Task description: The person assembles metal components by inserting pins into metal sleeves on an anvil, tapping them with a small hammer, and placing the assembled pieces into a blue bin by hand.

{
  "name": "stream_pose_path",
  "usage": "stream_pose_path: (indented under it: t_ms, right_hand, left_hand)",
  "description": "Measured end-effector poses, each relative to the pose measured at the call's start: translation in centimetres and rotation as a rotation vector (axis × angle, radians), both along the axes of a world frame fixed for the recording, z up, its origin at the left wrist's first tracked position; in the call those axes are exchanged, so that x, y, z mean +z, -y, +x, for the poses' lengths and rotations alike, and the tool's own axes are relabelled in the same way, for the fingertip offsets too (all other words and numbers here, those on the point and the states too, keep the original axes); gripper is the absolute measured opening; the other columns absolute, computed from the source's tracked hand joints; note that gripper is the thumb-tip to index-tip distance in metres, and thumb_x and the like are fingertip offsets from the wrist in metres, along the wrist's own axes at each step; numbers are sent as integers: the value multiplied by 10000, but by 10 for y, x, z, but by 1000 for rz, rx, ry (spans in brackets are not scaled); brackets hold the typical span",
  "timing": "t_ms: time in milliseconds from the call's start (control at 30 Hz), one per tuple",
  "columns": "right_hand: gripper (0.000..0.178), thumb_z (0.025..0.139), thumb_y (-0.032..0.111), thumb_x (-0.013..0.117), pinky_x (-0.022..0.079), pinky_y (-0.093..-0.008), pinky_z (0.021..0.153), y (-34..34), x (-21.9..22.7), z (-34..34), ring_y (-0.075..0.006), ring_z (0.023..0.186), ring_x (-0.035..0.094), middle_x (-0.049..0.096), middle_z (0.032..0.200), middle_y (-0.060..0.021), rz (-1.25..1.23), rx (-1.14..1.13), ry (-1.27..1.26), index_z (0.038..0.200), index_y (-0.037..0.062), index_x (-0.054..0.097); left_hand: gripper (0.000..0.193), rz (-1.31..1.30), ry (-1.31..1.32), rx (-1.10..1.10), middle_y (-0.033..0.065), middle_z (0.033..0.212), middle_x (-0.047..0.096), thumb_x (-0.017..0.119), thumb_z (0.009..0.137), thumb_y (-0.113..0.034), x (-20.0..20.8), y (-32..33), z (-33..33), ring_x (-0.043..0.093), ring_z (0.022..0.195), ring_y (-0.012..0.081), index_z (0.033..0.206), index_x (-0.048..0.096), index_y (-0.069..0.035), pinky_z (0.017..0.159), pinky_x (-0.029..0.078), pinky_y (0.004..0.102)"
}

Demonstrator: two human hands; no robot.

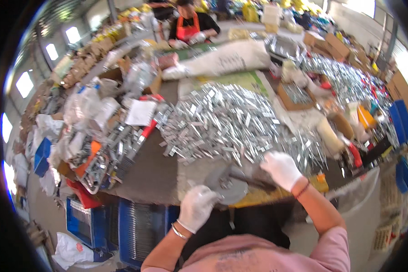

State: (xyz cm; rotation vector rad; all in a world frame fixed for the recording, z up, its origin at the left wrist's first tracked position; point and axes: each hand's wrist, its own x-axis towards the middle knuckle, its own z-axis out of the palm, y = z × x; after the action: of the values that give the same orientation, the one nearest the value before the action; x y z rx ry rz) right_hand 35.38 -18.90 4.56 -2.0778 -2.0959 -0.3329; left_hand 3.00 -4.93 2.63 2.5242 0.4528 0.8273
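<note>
My left hand (pixel 197 208), in a white glove, is at the table's front edge with its fingers curled together. Its fingertips meet the left rim of a grey round metal plate (pixel 233 192), and whatever they pinch is too small to make out. A dark grey bar (pixel 254 180) runs from this plate toward the right. My right hand (pixel 282 170), gloved too, is just beyond the bar's right end, at the near edge of a big pile of shiny flat metal pieces (pixel 226 122). Its fingers are bent together; a piece between them cannot be made out.
Plastic bags (pixel 84 106) and tools, including a red-handled one (pixel 148 129), crowd the left. A small cardboard box of metal parts (pixel 297 96) stands at the right. A long white sack (pixel 226 59) lies across the back, before a person in a red apron (pixel 188 28). Blue crates (pixel 143 229) stand below.
</note>
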Motion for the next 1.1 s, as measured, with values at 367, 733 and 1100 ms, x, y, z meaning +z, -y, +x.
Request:
stream_pose_path:
  t_ms: [367, 733, 1100]
  right_hand:
    - [37, 907, 138, 690, 614, -445, 792, -10, 6, -12, -293, 914, 749, 699, 951, -82, -186, -81, 91, 919, 117, 717]
    - [278, 893, 12, 724, 613, -380, 786, -14, 27, -106, -285, 868, 759, 753, 967, -98, 231, 36, -819, 1144, 116, 784]
    - [393, 905, 5, 729, 590, -399, 698, -23, 6, -149, -307, 821, 726, 730, 901, -89, 336, 111, -713, 1276, 134, 732]
  left_hand:
    - [116, -56, 20, 1, 73, 937, 679, 825, 872, -109, 7, 6, 0, 689, 923, 335, 977, 799, -149, 806, 569, 450]
    - [133, -59, -20, 8, 84, 955, 709, 823, 875, -108, 3, 5, -3, 697, 946, 331, 1003, 805, -137, 828, 563, 447]
    - [131, -36, -14, 3, 85, 967, 699, 810, 866, -105, 7, 5, -2, 695, 949, 335, 994, 783, -118, 828, 571, 450]
